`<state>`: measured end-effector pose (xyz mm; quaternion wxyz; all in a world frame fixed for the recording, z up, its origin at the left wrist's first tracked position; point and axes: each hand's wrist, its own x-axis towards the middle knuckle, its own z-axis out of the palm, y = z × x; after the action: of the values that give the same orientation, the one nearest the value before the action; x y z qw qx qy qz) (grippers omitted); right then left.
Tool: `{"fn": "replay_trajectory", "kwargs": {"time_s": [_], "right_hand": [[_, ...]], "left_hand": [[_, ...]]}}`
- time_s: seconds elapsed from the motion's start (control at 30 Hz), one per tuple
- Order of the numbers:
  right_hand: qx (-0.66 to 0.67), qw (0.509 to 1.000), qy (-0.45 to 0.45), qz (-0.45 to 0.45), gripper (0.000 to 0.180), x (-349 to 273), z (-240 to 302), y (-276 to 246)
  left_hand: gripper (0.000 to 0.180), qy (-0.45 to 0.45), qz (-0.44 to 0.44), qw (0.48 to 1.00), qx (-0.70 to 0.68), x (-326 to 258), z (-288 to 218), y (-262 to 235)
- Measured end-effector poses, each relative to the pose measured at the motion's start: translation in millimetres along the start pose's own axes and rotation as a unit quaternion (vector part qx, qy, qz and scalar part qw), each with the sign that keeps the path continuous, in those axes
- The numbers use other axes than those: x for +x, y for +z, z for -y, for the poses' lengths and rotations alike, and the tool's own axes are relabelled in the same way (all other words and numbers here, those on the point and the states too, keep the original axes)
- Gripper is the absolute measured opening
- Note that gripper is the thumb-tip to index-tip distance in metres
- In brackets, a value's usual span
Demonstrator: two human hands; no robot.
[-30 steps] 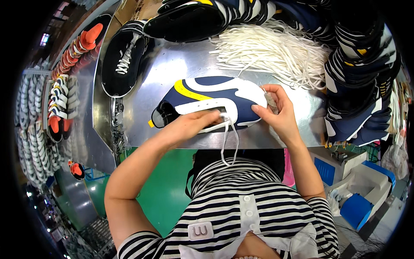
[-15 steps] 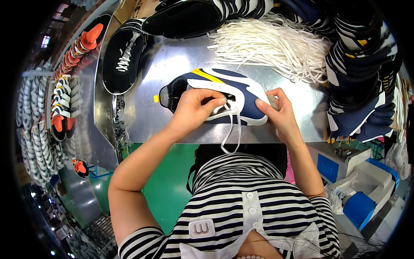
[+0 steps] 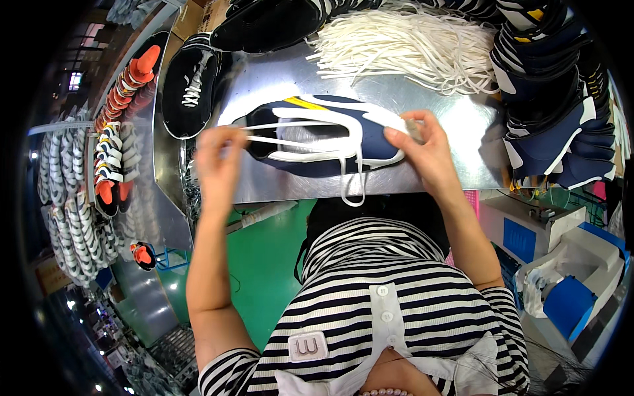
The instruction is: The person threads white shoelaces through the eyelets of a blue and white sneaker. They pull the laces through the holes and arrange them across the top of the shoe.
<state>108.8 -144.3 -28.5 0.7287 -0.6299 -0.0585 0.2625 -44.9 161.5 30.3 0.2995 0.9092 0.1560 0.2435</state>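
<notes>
A metal table is seen bearing a heap of white laces at its far edge, a black shoe at its left, and stacked navy uppers at its right. In the middle, a navy shoe upper with white and yellow trim is lain flat. Its heel end is gripped by the right hand, while 2 strands of a white lace are pinched taut by the left hand.
</notes>
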Motion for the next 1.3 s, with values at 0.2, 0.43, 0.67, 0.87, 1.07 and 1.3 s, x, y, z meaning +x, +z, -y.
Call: {"fn": "replay_trajectory", "kwargs": {"time_s": [0.2, 0.43, 0.67, 0.87, 1.07, 1.3], "right_hand": [[0.015, 1.000, 0.015, 0.017, 0.039, -6, 22, -43], [-0.319, 0.943, -0.089, -0.040, 0.039, 7, 17, -41], [-0.270, 0.950, -0.139, -0.067, 0.033, 2, 41, 3], [-0.340, 0.936, -0.090, -0.012, 0.046, 23, 31, 33], [-0.267, 0.963, -0.023, -0.012, 0.050, 18, 33, 35], [-0.049, 0.998, 0.022, 0.029, 0.023, 7, 29, 27]], "left_hand": [[0.015, -0.170, -0.225, 0.953, 0.108, -25, 201, -230], [0.004, 0.137, 0.141, 0.956, -0.219, 7, -97, -7], [0.006, -0.080, 0.105, 0.947, -0.292, 20, -64, 63], [0.007, -0.126, 0.108, 0.912, -0.374, 11, -63, 84], [0.008, -0.135, 0.099, 0.900, -0.403, 5, -63, 86], [0.006, -0.149, 0.082, 0.876, -0.451, 6, -60, 81]]}}
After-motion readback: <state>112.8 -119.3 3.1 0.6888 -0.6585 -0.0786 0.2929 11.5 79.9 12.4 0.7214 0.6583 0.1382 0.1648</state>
